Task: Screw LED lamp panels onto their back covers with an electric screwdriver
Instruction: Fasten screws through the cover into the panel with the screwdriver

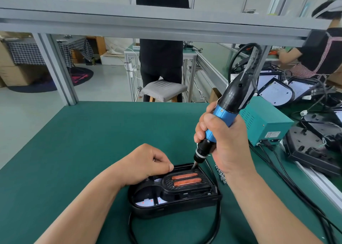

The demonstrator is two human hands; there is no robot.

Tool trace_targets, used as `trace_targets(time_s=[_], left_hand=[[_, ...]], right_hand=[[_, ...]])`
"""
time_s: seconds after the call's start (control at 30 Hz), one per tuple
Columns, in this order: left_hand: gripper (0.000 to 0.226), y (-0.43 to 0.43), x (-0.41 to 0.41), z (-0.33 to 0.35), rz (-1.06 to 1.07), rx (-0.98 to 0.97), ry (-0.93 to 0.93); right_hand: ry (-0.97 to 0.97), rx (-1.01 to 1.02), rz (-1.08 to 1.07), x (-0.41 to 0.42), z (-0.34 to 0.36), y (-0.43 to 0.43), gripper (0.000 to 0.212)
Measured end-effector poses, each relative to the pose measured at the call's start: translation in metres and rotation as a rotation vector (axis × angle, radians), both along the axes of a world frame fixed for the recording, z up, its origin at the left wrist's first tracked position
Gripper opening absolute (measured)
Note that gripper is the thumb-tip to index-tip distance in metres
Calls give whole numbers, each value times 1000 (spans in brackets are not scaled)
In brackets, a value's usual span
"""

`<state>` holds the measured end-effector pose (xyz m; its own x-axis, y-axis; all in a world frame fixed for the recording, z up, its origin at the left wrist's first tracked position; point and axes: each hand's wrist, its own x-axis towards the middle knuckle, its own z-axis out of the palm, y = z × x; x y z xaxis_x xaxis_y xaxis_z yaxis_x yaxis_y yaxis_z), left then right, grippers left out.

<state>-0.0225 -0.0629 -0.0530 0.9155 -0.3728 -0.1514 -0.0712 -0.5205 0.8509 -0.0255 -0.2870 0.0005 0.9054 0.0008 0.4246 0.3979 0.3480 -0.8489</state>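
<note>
A black lamp back cover [175,197] with two orange coils lies on the green mat [92,142] in front of me. My right hand [225,144] grips a blue and black electric screwdriver [224,118], tilted, with its bit down at the cover's far edge. My left hand [148,162] rests on the cover's far left corner with fingers curled, and small metal pieces show between them. A pile of loose screws [221,174] lies on the mat just right of the cover, partly hidden by my right wrist.
A teal power supply box [266,123] stands to the right, with black cables [288,179] trailing toward me. Several black lamp units [312,147] are stacked at the far right. A stool [162,90] and a standing person [161,55] are beyond the bench; another person [318,53] works at the right.
</note>
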Motion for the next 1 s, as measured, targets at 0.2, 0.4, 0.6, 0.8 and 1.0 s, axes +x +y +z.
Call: trace_targets(time_s=[0.2, 0.4, 0.6, 0.8, 1.0], left_hand=[[19, 0, -2, 0, -15, -4, -12], [14, 2, 0, 2, -29, -55, -5], [38, 5, 3, 3, 73, -263, 119], [26, 5, 9, 1, 233, -681, 421], [13, 3, 9, -2, 164, -741, 436]], right_hand=[[-16, 89, 16, 1, -6, -9, 28], [-16, 325, -31, 7, -10, -27, 18], [58, 486, -61, 11, -17, -32, 10], [114, 597, -105, 12, -20, -33, 9], [164, 641, -154, 15, -24, -31, 12]])
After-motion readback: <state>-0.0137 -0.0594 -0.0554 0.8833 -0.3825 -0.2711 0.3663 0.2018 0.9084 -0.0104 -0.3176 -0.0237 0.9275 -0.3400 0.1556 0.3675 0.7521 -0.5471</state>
